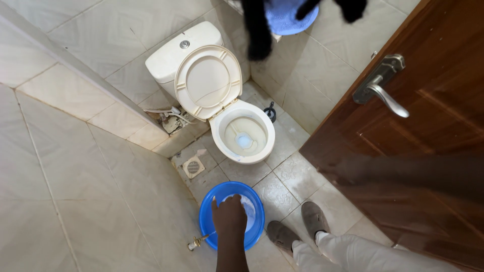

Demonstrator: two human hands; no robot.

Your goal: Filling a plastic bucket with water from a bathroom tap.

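My left hand (229,215) reaches down into a round blue basin (209,229) on the tiled floor. Its fingers are bunched over something white (249,205) in the basin, and the grip itself is hidden. My right arm shows only as a dark blur across the brown wooden door (438,90), with my right hand (337,175) near the door's lower left edge. A white toilet (244,133) stands just beyond the basin with lid and seat raised and pale blue water in the bowl.
My feet in grey slippers (297,229) and white trousers stand right of the basin. A small brass tap (195,244) sticks out of the left wall, near a floor drain (193,166). The door has a metal lever handle (383,88). Black shapes and a blue round thing (285,17) hang at the top.
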